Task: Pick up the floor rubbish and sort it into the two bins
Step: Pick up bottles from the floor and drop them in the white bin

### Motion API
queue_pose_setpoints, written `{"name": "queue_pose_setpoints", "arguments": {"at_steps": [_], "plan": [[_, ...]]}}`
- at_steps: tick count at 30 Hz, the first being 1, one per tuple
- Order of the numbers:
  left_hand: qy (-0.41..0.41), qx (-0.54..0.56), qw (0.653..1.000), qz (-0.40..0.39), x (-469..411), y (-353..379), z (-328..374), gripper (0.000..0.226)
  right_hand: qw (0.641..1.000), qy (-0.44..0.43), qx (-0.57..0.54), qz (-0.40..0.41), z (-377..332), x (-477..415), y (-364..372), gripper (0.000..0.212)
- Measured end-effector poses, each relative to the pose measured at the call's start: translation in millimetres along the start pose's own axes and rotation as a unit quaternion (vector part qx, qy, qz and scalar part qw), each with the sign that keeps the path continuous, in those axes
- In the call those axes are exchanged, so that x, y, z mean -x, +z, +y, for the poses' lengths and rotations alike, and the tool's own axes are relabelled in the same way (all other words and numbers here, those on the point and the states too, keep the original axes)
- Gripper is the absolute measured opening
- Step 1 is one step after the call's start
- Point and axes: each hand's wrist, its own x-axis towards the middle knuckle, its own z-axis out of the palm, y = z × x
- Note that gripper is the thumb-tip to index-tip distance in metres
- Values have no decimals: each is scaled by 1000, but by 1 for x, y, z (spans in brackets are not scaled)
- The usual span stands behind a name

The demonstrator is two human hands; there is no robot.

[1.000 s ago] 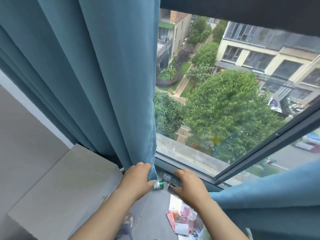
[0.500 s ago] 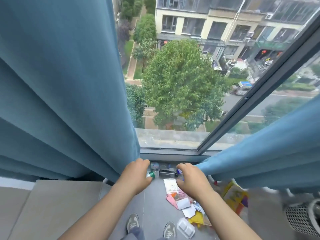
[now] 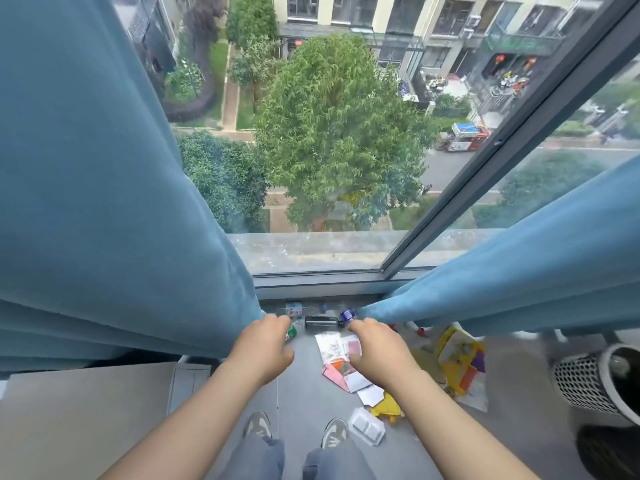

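Observation:
Rubbish lies on the grey floor under the window: a green-capped bottle (image 3: pixel 292 330), a dark bottle (image 3: pixel 321 322), a blue-capped bottle (image 3: pixel 347 315), white and pink papers (image 3: pixel 337 346), yellow wrappers (image 3: pixel 457 358) and a clear plastic blister (image 3: pixel 367 426). My left hand (image 3: pixel 263 348) grips the edge of the left blue curtain (image 3: pixel 121 202). My right hand (image 3: pixel 377 348) grips the tip of the right blue curtain (image 3: pixel 519 271). Both hands are above the rubbish and hide part of it. A white mesh bin (image 3: pixel 585 382) stands at the right, with a dark bin (image 3: pixel 609 452) below it.
The window (image 3: pixel 329 150) fills the view ahead, its sill just behind the bottles. A pale cabinet top (image 3: pixel 86 417) is at the lower left. My two shoes (image 3: pixel 258 424) stand on the floor near the blister.
The two curtains have been drawn apart and my hands have spread wider. The view has tipped downward, showing more floor, the rubbish, my shoes and the bins.

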Motion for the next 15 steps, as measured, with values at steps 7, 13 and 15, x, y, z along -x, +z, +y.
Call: {"name": "queue_pose_setpoints", "arguments": {"at_steps": [7, 13, 15], "plan": [[-17, -5, 1000, 15, -76, 67, -17, 24, 1000, -7, 0, -1, 30, -83, 56, 37], [-25, -14, 999, 18, -173, 163, -52, 22, 1000, -1, -10, 2, 65, -181, 153, 38], [-29, -17, 999, 16, -208, 197, -64, 23, 1000, 2, -14, 4, 76, -213, 188, 37]]}}
